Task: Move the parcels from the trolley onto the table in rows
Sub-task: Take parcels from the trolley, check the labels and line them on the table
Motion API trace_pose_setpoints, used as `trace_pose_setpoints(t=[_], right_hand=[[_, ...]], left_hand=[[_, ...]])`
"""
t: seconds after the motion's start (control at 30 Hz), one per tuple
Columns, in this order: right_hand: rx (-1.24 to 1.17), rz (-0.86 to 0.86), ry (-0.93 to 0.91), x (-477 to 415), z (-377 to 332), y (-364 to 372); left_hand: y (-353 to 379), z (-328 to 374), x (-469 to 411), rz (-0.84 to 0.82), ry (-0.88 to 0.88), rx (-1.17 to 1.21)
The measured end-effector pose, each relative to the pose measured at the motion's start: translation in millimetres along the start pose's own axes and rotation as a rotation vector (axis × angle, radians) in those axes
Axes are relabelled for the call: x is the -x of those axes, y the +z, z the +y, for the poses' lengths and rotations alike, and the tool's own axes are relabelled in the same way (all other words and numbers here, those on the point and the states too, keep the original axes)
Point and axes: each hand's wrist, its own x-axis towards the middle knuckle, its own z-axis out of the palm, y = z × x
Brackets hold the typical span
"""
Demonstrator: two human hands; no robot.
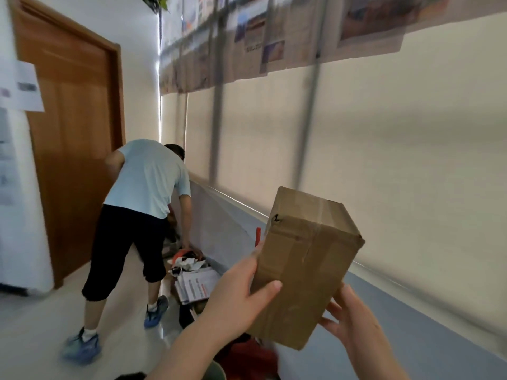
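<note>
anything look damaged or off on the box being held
Yes. The cardboard box, held between the left hand and the right hand, has a small dark tear on its upper left edge, and its right corner looks crushed inward.

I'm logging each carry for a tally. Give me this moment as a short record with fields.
item: taped cardboard box, held up, tilted
left hand: grips the box's left side, thumb on its front face
right hand: fingers laid against its lower right side
place: corridor, wooden door at left
other person: bent over a pile of parcels
</note>
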Motion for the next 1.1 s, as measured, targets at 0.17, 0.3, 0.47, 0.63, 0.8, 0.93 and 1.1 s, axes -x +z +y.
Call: trace_pose_setpoints(t=[0.17, 0.3, 0.47, 0.63, 0.8, 0.93, 1.1], right_hand=[[-0.450, -0.048, -0.021, -6.5, -1.7, 9.1], [-0.762, -0.139, 0.046, -22.4, 11.1, 15.0], [-0.933, -0.192, 0.156, -33.4, 35.0, 15.7], [-0.828, -0.019, 0.047, -40.7, 34.1, 1.4], [-0.406, 0.085, -0.171, -26.9, 3.9, 3.0], [0.344, 0.127, -0.339, -5.7, -12.7, 27.3], [1.098, 0.181, -0.517, 12.3, -13.6, 60.1]], left_hand=[[-7.3, 22.6, -5.4, 0.091, 0.234, -0.535], [14.9, 53.2, -13.6, 0.181, 0.400, -0.855], [44.5, 55.8, -28.4, 0.030, 0.351, -0.971], [33.5, 31.2, -35.3, 0.110, 0.422, -0.846], [25.8, -14.0, -34.1, 0.267, 0.261, -0.216], [34.7, -29.9, -30.5, 0.376, -0.107, 0.250], [39.9, -29.7, -17.3, 0.262, -0.411, 0.785]])
